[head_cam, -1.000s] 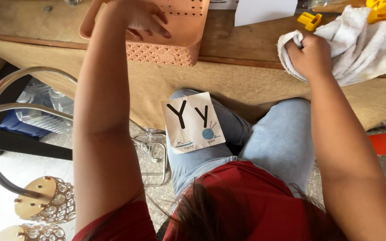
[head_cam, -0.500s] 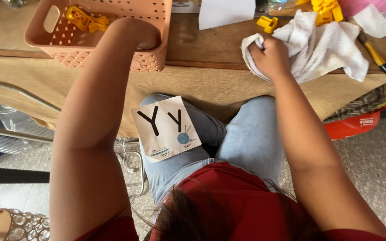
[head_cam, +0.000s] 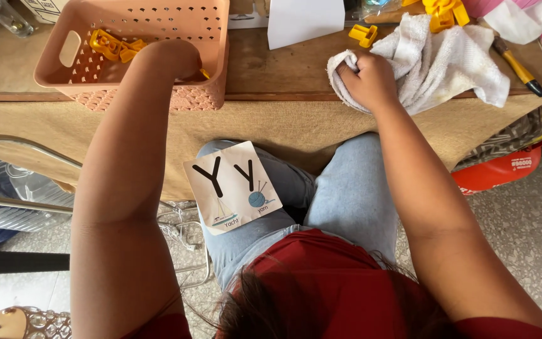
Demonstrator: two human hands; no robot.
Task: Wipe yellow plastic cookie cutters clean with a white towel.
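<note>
My left hand point(head_cam: 174, 58) reaches down into a peach plastic basket point(head_cam: 50, 63) on the wooden table point(head_cam: 271, 69). Its fingers are hidden inside, close to several yellow plastic letter pieces point(head_cam: 117, 47). My right hand point(head_cam: 368, 78) is closed around a bunched corner of a white cloth point(head_cam: 437, 63) lying on the table's right side. A flash card point(head_cam: 232, 186) with two black letters and small pictures rests on my left thigh.
A loose yellow letter piece point(head_cam: 363, 33) and a heap of more yellow pieces point(head_cam: 443, 11) lie beyond the cloth. A white folded sheet point(head_cam: 304, 22) stands at the back. A yellow-handled tool point(head_cam: 519, 66) lies far right. A red container point(head_cam: 503, 171) sits below the table.
The view has shifted so the basket and table sit lower and larger in the frame. My left hand has sunk from the basket's rim into it. The right hand still grips the cloth.
</note>
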